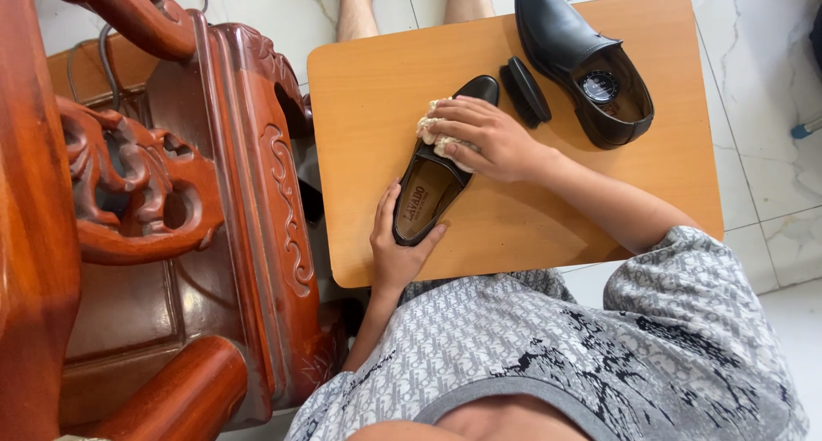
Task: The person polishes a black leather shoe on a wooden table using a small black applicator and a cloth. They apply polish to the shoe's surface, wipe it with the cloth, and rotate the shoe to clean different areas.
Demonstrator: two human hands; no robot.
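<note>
Near the desk's (pixel 514 227) front edge, the left hand (pixel 396 251) cups the heel of a glossy black leather loafer (pixel 441 171), fingers curled around it. The right hand (pixel 490 137) presses a crumpled cream cloth (pixel 431 131) onto its upper, fingers closed on it. Farther back lie a black oval brush (pixel 525 91) and a second black shoe (pixel 582 60) containing what seems a round tin (pixel 600 86).

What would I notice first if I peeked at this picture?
Probably the black shoe in the middle of the small wooden table: the right hand presses a pale cloth on its top, while the left hand grips its heel. Behind it lie a brush and the other shoe with a round tin inside. A big carved red chair fills the left.
</note>
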